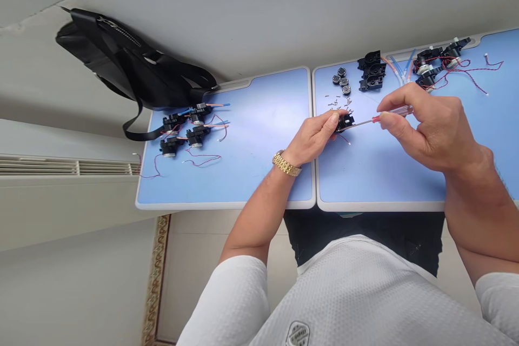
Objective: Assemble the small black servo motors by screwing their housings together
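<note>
My left hand (314, 138) pinches a small black plastic part (346, 121) just above the right-hand blue table. From that part a thin wire with a small white plug (348, 143) hangs out. My right hand (433, 127) is closed round the clear and red handle of a screwdriver (360, 124). Its shaft points left, and the tip reaches the black part beside my left thumb. Small screws (335, 102) lie scattered beyond my left hand, near several round black pieces (344, 81).
Black housings (372, 71) and clear-blue strips (401, 69) lie at the back. Assembled black units with wires (430, 62) stand at the right, and several more (195, 135) on the left table (227, 173). A black bag (133, 65) leans on the wall.
</note>
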A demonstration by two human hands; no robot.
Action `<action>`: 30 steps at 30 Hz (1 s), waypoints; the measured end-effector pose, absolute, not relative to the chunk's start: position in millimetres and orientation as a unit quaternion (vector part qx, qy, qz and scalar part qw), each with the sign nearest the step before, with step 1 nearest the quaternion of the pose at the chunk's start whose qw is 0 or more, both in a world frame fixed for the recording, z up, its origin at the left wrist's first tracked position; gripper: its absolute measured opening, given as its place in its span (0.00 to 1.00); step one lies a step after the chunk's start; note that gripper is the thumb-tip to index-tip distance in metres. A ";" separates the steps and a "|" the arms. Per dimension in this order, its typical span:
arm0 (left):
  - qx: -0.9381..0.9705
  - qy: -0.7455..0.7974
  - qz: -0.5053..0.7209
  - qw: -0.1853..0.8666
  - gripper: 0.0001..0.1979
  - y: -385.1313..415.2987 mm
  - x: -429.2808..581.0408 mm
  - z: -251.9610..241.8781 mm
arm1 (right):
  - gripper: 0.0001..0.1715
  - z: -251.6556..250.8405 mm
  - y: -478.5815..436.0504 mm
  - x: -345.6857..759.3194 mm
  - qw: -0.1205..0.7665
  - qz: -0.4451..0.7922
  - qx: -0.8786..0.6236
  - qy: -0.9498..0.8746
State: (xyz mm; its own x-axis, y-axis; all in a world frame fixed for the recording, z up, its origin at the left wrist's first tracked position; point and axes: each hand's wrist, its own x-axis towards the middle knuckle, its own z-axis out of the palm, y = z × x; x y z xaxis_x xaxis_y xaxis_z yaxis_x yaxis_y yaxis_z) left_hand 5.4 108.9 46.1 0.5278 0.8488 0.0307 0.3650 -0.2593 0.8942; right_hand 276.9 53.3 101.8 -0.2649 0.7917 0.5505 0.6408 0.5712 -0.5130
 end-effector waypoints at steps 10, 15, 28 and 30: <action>0.746 0.403 0.270 0.455 0.39 110.9 5.5 42.9 | 0.16 93.6 56.6 279.8 0.411 0.029 -0.457 -0.788; 0.751 0.402 0.270 0.449 0.38 111.2 4.4 44.9 | 0.16 92.5 56.2 279.6 0.394 0.086 -0.467 -0.787; 0.743 0.405 0.270 0.459 0.39 112.1 3.9 43.2 | 0.24 90.5 56.6 278.4 0.369 0.010 -0.479 -0.796; 0.735 0.411 0.273 0.465 0.38 112.9 3.5 42.6 | 0.27 90.3 57.0 278.4 0.358 0.000 -0.480 -0.801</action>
